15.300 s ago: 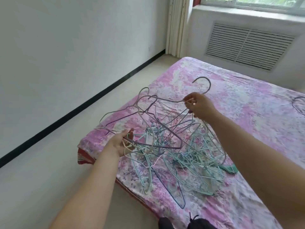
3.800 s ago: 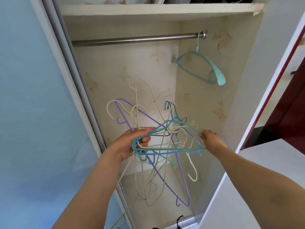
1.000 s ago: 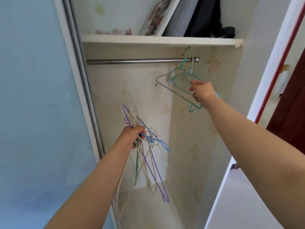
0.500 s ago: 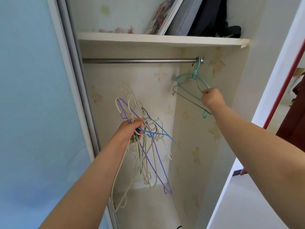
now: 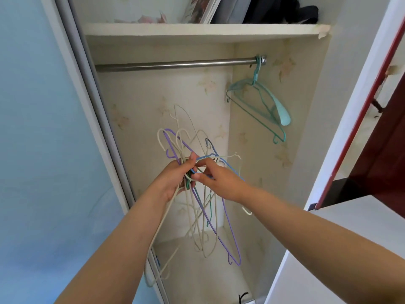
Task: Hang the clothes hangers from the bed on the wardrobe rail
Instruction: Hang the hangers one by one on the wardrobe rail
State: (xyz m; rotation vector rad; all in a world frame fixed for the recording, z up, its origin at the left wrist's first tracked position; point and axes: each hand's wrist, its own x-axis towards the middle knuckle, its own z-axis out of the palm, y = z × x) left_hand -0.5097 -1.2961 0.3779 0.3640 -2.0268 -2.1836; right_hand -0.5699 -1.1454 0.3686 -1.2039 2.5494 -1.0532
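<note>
Open wardrobe, rail (image 5: 175,63) carrying two teal hangers (image 5: 260,106) at right end | left hand (image 5: 175,178) clenched on tangled bundle (image 5: 197,194) | right hand (image 5: 215,178) pinching blue hanger (image 5: 219,160) | risk: interlocked hooks snag, bundle drops

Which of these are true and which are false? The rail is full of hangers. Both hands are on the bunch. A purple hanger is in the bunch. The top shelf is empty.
1. The rail is full of hangers. False: only teal hangers hang at its right end; the rest is bare.
2. Both hands are on the bunch. True: the left hand grips it and the right hand pinches into it.
3. A purple hanger is in the bunch. True.
4. The top shelf is empty. False: books and dark cloth sit on it.
</note>
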